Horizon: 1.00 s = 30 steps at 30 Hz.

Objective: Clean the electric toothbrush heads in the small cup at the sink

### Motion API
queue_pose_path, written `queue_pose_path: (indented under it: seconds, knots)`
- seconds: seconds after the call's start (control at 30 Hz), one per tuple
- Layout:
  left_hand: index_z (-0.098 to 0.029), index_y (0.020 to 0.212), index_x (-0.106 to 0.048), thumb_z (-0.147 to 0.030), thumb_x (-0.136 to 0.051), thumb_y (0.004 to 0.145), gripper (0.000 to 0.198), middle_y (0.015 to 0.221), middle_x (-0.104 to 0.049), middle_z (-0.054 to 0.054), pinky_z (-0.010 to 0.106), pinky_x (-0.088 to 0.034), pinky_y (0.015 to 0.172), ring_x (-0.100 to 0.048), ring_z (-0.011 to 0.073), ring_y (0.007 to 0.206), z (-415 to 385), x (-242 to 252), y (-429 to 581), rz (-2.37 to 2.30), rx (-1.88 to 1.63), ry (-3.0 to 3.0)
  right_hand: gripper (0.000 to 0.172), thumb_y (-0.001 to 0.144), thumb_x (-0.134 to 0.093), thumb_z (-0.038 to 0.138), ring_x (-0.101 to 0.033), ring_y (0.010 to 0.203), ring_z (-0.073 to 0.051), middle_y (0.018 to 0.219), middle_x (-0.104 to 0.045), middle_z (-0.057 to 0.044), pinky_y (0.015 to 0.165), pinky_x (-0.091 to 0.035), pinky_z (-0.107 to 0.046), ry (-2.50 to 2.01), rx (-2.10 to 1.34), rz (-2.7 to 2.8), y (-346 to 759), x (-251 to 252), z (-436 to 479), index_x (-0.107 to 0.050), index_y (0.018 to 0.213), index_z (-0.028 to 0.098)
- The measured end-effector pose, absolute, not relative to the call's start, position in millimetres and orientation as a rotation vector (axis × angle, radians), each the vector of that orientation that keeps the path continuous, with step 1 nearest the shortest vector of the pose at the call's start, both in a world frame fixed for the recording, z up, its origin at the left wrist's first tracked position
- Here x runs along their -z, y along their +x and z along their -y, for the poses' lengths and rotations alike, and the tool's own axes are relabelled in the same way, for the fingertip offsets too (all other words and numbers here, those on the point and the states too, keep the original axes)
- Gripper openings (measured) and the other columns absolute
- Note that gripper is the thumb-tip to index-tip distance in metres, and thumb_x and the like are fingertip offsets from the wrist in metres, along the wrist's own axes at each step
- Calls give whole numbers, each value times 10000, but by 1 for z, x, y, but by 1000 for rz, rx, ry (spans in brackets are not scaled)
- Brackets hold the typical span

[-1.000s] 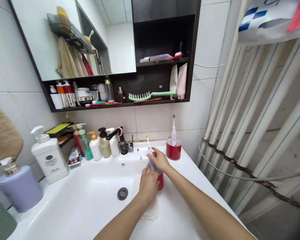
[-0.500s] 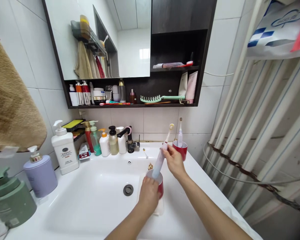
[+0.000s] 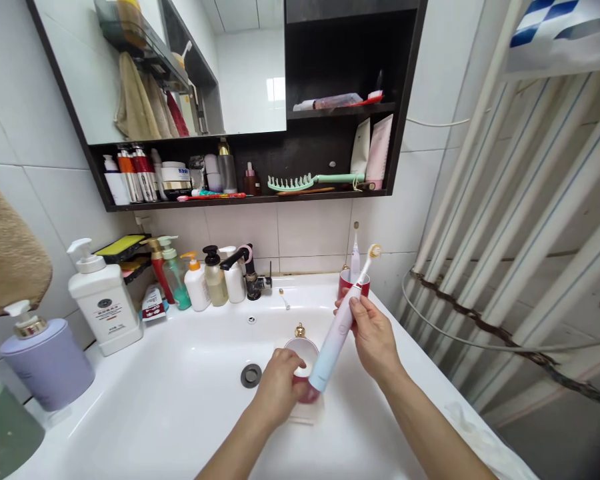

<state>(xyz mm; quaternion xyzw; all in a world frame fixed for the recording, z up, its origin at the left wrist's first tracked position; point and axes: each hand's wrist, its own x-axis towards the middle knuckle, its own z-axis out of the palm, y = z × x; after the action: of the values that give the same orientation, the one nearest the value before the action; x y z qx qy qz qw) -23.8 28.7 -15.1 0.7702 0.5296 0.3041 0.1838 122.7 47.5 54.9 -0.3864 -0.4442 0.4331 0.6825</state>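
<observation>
My right hand [image 3: 375,337] is closed around the upper handle of an electric toothbrush [image 3: 334,340], pink fading to light blue. Its yellowish brush head points up and to the right, and the blue base hangs beside a red cup [image 3: 307,393] with a white inside. My left hand [image 3: 279,385] grips that cup at its rim, with fingers curled over the edge. The cup sits over the white basin on a pale cloth or pad [image 3: 303,419], mostly hidden beneath it. Behind my right hand, a second red cup [image 3: 364,287] holds another electric toothbrush [image 3: 355,257].
Around the sink [image 3: 180,400] are a black faucet [image 3: 253,277], several pump bottles [image 3: 197,285] and a loose brush head [image 3: 284,300]. A dark cabinet shelf [image 3: 260,198] with toiletries and a green hairbrush [image 3: 300,181] overhangs the back. White radiator pipes [image 3: 505,253] stand on the right.
The toothbrush has come up out of the near cup and moved right in my right hand. My left hand has stayed at that cup. The view has shifted slightly.
</observation>
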Motion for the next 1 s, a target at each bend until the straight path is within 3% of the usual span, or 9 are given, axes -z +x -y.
queue_pose_path:
  seconds: [0.17, 0.27, 0.37, 0.47, 0.6, 0.77, 1.0]
  knots:
    - [-188, 646, -559, -64, -443, 527, 208, 813, -513, 33, 307, -345, 739, -413, 171, 834, -41, 31, -16, -1443, -937, 2172, 268, 605, -505, 361, -509, 521, -106, 646, -556, 9, 460, -410, -233, -794, -1210, 960, 116, -49, -45, -504, 811, 189]
    - [-186, 765, -534, -78, -454, 539, 263, 925, -490, 52, 355, -276, 824, -383, 186, 915, -41, 28, -16, -1434, -1072, 2143, 232, 608, -512, 338, -516, 543, -105, 627, -541, 20, 498, -422, -241, -743, -1288, 909, 112, -43, -46, -504, 784, 187]
    - [-191, 861, -470, -182, -403, 643, 229, 995, -462, 63, 349, -266, 839, -374, 169, 958, -32, 15, -16, -1388, -1227, 2038, 209, 612, -510, 329, -520, 553, -110, 611, -536, 19, 524, -423, -254, -709, -1370, 873, 108, -41, -45, -503, 760, 182]
    - [-179, 863, -430, -372, -312, 702, 278, 856, -517, 61, 299, -373, 682, -495, 140, 751, -18, 4, -7, -1120, -1248, 1482, 213, 614, -507, 330, -519, 543, -106, 604, -536, 17, 551, -418, -260, -674, -1415, 883, 103, -40, -41, -505, 759, 174]
    - [-154, 767, -431, -540, -296, 637, 429, 619, -512, 14, 252, -359, 504, -472, 91, 488, -4, 4, 10, -789, -1046, 904, 234, 626, -497, 329, -521, 554, -103, 628, -547, 12, 584, -410, -264, -662, -1469, 908, 99, -39, -38, -500, 804, 178]
    - [-146, 655, -421, -536, -337, 620, 400, 535, -468, -18, 215, -306, 442, -419, 61, 410, -1, 10, 16, -797, -968, 849, 208, 643, -474, 340, -507, 494, -91, 549, -529, 27, 567, -408, -259, -727, -1472, 877, 104, -36, -43, -506, 763, 173]
    - [-160, 683, -380, -538, -271, 647, 395, 536, -441, -27, 204, -279, 396, -387, 52, 377, -5, 2, 8, -796, -996, 945, 220, 651, -454, 357, -539, 565, -121, 609, -565, -15, 575, -409, -263, -855, -1499, 998, 105, -34, -42, -514, 726, 158]
